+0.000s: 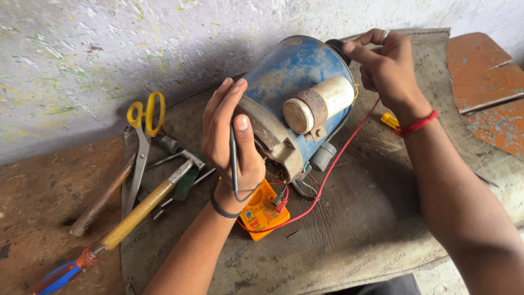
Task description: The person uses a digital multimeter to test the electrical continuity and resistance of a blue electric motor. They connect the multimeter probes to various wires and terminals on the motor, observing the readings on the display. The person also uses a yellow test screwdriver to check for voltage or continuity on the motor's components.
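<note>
Worn mat on the surface, blue motor lying tilted by the wall: my left hand pinches the black probe against its rim, right hand closed at the far end; yellow multimeter below, mid-measurement, steadier contact needed.

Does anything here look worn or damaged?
Yes. The blue motor housing between the left hand and right hand has chipped paint and rust, and the band around its white cylinder is rusted too.
</note>
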